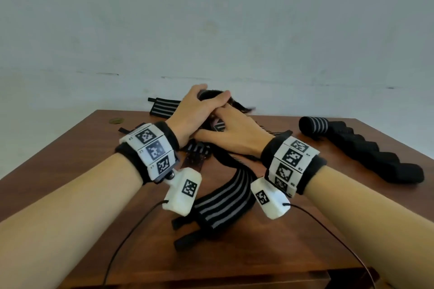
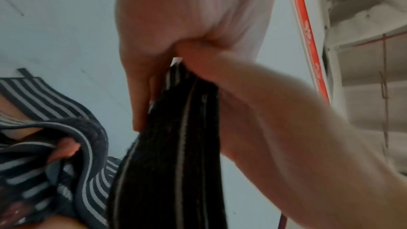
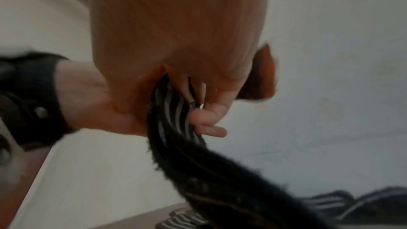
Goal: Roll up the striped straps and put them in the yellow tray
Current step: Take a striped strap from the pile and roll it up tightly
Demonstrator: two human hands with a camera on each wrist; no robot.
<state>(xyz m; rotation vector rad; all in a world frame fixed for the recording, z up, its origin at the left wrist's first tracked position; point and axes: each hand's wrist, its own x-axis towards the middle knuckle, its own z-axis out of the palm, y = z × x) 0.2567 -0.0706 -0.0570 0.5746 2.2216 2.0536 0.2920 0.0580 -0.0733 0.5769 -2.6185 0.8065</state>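
Both hands — left hand (image 1: 197, 110) | right hand (image 1: 234, 135) — fingers curled, gripping one striped strap (image 2: 171, 145)

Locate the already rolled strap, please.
In the head view the rolled strap lies on the wooden table at its far right, right of both hands, at the far end of a black ridged strip.

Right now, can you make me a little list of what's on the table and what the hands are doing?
surface: brown wooden table
left hand: grips the black-and-grey striped fabric strap, lifted above the table
right hand: fingers curled on the same strap, right under the left hand
loose strap: second striped strap lying flat near the wrists
rolled strap: striped roll on the table's far right, beside a black ridged piece
yellow tray: not in view
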